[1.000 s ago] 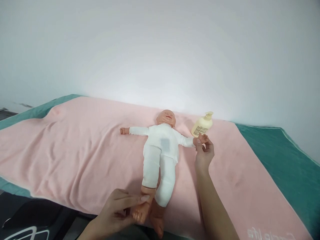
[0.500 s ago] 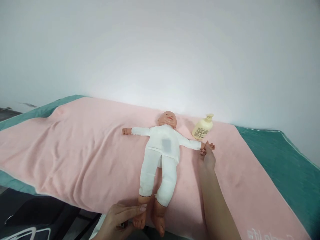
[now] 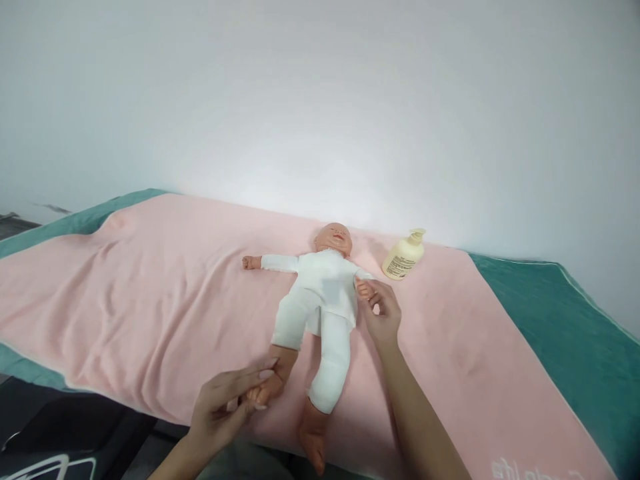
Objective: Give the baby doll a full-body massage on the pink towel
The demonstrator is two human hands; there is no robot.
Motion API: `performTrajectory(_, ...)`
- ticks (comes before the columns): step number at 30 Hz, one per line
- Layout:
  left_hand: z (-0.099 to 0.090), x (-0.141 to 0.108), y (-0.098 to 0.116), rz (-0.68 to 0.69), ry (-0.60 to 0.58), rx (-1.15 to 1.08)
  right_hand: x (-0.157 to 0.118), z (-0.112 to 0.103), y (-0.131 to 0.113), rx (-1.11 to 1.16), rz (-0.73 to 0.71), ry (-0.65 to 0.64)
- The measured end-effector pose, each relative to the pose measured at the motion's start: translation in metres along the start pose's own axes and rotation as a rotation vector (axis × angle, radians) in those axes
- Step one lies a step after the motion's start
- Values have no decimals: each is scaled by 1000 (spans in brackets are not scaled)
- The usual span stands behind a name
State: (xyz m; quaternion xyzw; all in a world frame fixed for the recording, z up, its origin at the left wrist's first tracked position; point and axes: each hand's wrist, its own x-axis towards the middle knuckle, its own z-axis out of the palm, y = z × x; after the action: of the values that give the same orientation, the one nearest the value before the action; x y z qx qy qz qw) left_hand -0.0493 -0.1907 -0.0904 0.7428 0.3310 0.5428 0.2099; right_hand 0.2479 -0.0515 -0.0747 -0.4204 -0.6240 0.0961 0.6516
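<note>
A baby doll with a white cloth body lies on its back on a pink blanket. My left hand is closed around the doll's foot on the left of the picture, and that leg is raised and bent. With my right hand I grip the doll's hand on the right of the picture, near its chest; that arm is folded in. The doll's other arm stretches out to the left, and its other leg lies near the front edge.
A pale yellow pump bottle stands on the blanket right of the doll's head. Green cloth shows beneath the blanket at both sides. Behind is a white wall. Something black lies at the lower left.
My left hand has lifted the doll's foot up and forward, bending the leg. My right hand has brought the doll's hand left, in toward its chest.
</note>
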Motion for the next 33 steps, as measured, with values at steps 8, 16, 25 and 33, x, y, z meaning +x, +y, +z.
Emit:
performTrajectory(8,28,63,-13,-107,113,-204,-11,6,-3,-38,-249,-370)
performTrajectory(16,43,92,-21,-2,90,-110,-9,3,-2,-98,-259,-487)
performTrajectory(25,26,77,-4,242,-55,73,-2,-3,-1,-22,52,-94)
performTrajectory(33,5,23,7,384,-220,260,18,-26,14,221,518,384)
